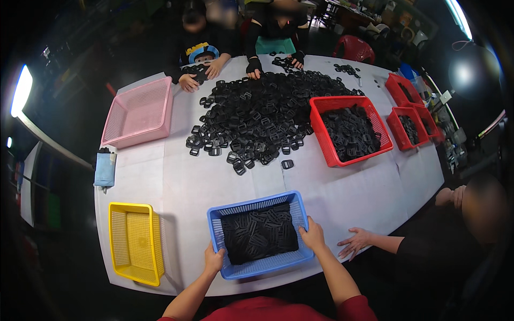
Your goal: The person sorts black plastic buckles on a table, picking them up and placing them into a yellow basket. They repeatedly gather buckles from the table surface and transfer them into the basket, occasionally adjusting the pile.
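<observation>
A blue plastic basket (217, 231) is at the near edge of the white table, slightly tilted in the view. Black slotted buckles (259, 230) cover its bottom. My left hand (214, 259) grips the basket's left side near the front corner, thumb on the rim. On the opposite side, my right hand (312, 235) is closed round the right wall, with its thumb over the rim. Whether the basket rests on the table or is slightly raised, I cannot tell. Beyond it spreads a large heap of black buckles (267, 109), with a single buckle (287, 164) lying apart in front.
At left stand a yellow basket (157, 243) and a pink basket (136, 140). A red basket (342, 101) of buckles is right of the heap; smaller red baskets (397, 128) sit farther right. A co-worker's hand (355, 243) lies flat nearby. Two people handle buckles across the table (203, 184).
</observation>
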